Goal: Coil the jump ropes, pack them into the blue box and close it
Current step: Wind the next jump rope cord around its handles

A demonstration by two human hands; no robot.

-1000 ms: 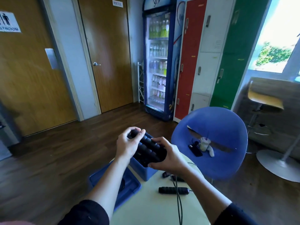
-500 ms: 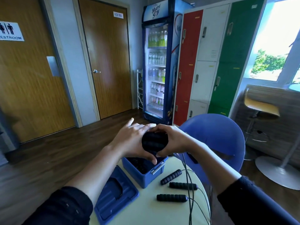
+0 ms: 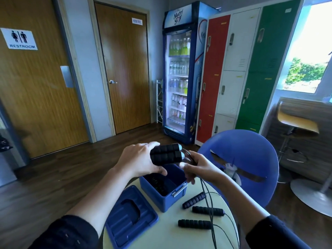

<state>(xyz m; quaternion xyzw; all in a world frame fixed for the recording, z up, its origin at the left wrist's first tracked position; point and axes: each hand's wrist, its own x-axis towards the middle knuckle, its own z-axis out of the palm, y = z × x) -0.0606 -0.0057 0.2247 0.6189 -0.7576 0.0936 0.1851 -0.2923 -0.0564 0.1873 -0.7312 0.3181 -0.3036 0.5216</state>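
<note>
Head view: a pair of handles (image 3: 166,153), black and foam-covered, is held side by side above the blue box (image 3: 158,198) by the left hand (image 3: 142,160), whose fingers and thumb are curled round them. The thin cord (image 3: 206,193) is gathered just past the handle ends by the right hand (image 3: 199,168). Its fingers are closed on the cord, though the exact pinch is hidden by blur. From that hand the cord is seen to hang down across the table (image 3: 172,238) toward the near edge, so this rope is judged to be at the start of its coiling, not the end.

The blue box is stood open on the table, and something dark is seen inside it. It may be a rope already packed, but this cannot be told for certain. The lid (image 3: 125,221) is laid flat on the table, just beside the box on its left and apart from it.

Three loose handles (image 3: 208,211) are left lying on the table to the right of the box, with cords trailing from them, uncoiled.

The task is therefore judged to be well short of finished. The held rope is yet to be wound and put in, the ropes on the table are yet to be coiled and packed, and the lid is yet to be fitted.
</note>
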